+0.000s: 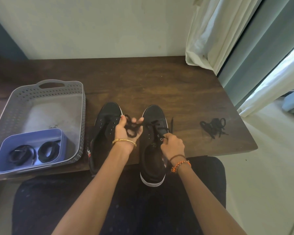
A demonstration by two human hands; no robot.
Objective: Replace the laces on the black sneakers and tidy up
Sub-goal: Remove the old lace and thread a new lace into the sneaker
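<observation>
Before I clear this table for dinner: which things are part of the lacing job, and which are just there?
Part of the job:
left sneaker
right sneaker
lace gathered in left hand
right hand at the eyelets
loose lace pile
coiled laces in blue tub
grey basket

Just there:
curtain

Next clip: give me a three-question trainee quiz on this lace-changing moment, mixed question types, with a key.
1. True or false: the left shoe has no lace in its eyelets.
2. Where does the loose lace pile lie?
A) in the grey basket
B) on the table, right of the shoes
C) on the chair
3. Fill in: the blue tub holds ___ coiled laces.

Key
1. True. The left hand holds a bunched lace that runs to the right shoe, and the right hand pinches that shoe near its eyelets.
2. B
3. two
</observation>
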